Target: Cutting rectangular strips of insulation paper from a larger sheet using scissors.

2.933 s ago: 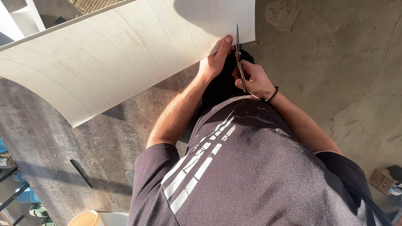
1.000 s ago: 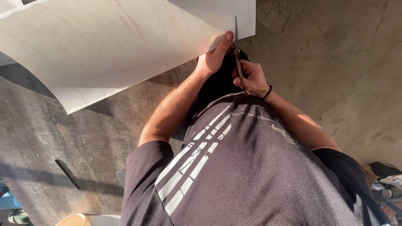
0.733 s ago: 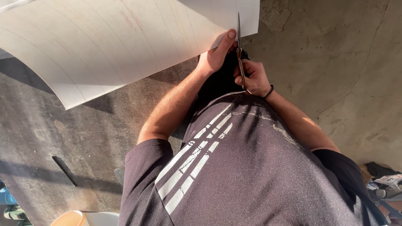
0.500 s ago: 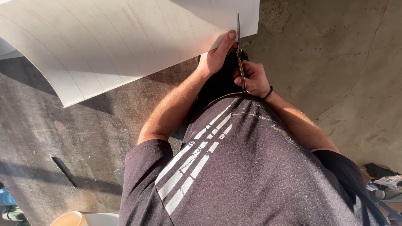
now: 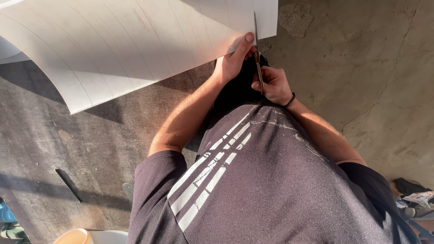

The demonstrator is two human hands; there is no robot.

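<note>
A large white sheet [image 5: 135, 40] with faint parallel lines curves over the concrete floor. My left hand [image 5: 233, 63] grips its near edge, thumb on top, just left of the cut. My right hand [image 5: 273, 86], with a dark band on the wrist, holds a pair of scissors [image 5: 256, 40]. The thin blades point away from me and sit in the sheet near its right end. A narrow strip of sheet lies to the right of the blades. My dark shirt with pale stripes fills the lower part of the view.
The floor is cracked grey concrete [image 5: 361, 68]. A dark flat strip [image 5: 68, 184] lies at lower left, and a pale round container [image 5: 72, 236] is at the bottom edge. Small clutter [image 5: 413, 199] sits at lower right.
The sheet has slid a little toward me and to the right under the blades. Both hands keep their grips, and the scissors stay in the same cut line.
</note>
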